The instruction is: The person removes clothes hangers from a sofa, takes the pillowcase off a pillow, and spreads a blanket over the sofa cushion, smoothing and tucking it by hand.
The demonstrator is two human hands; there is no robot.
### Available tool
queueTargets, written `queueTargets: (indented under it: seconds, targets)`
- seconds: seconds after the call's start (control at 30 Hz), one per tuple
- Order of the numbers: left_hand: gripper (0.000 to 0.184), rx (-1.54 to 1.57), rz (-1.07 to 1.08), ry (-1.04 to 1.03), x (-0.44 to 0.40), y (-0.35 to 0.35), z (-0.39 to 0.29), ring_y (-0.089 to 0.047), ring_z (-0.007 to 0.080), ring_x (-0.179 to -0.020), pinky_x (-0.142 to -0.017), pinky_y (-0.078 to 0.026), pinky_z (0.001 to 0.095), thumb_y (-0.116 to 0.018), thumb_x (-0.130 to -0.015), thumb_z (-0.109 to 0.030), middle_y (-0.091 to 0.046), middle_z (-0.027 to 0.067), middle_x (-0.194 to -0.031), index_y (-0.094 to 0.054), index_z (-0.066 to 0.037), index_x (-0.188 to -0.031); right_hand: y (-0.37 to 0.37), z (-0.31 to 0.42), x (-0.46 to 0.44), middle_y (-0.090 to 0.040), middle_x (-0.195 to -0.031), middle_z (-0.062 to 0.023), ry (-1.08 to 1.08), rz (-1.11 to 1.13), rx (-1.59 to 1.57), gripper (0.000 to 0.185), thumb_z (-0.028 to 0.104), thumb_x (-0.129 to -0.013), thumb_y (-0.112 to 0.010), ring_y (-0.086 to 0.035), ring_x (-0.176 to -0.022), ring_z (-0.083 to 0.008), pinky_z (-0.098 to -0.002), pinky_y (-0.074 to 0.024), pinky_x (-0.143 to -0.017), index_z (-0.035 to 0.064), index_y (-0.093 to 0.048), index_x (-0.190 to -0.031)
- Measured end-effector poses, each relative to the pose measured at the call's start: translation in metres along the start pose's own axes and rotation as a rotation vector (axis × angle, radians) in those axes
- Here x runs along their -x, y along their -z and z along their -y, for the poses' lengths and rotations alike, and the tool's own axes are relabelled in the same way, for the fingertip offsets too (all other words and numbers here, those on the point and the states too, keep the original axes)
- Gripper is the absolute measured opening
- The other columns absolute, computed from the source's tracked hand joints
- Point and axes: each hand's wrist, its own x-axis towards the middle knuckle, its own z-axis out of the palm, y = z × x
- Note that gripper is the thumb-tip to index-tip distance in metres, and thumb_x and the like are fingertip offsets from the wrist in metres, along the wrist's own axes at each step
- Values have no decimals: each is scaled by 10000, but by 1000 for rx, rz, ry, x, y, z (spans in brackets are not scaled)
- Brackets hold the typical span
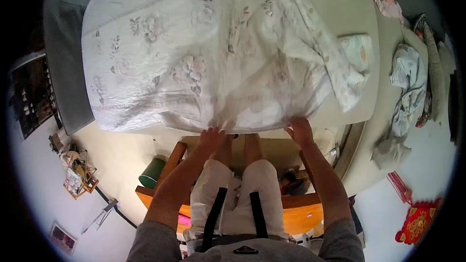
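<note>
Two hands [211,140] [301,132], fingers [297,121] clasping near edge of floral sheet [160,53], most spread beyond them

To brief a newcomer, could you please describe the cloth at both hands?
The bed bears a white cloth, its near edge at the left hand and right hand. Flowered and spread wide, it differs from the bunched cloth farther right.
</note>
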Motion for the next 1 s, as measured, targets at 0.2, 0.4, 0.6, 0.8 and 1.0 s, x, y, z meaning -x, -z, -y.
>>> queueTargets:
  seconds: [0.2,0.4,0.6,0.8,1.0]
  targets:
    - [267,275,-48,23,-16,43,-31,-590,270,-965,-819,-478,414,-564,-851,-205,-593,97,-987,-568,-101,-1097,1,16,-6,-620,-1032,-145,-206,-154,-415,199,163,-859,-606,-586,-967,-328,-418,-446,-890,24,-611,-1002]
    - [312,422,-479,-115,-36,86,-58,-563,285,-1001,-852,-472,406,-571,-812,-94,-580,112,-1037,-538,-81,-1123,19,-1,-34,-603,-1003,-146,-578,-351,-747,285,95,-833,-597,-586,-953,-256,-377,-456,-857,8,-560,-1102]
    - [333,502,-606,-148,-75,136,-108,-557,307,-999,-882,-464,412,-553,-807,-34,-565,124,-1067,-518,-62,-1137,54,-62,-47,-431,-1285,-171,-740,-449,-307,675,166,-788,-669,-413,-1209,-309,-481,-333,-1002,68,-337,-1367]
    - [408,578,-526,-46,-148,145,-193,-539,324,-1045,-902,-449,441,-567,-800,-43,-549,145,-1130,-482,-60,-1199,58,-187,-37,-315,-1433,-155,-590,-246,143,738,69,-808,-540,-258,-1354,-343,-576,-218,-1059,148,-208,-1462]
    - [614,534,-365,-4,-232,139,-299,-430,336,-1218,-968,-404,467,-633,-781,-112,-443,158,-1311,-369,-97,-1336,104,-322,-19,-567,-1184,-217,-401,-128,-285,390,87,-840,-499,-539,-1101,-371,-457,-412,-964,61,-532,-1227]
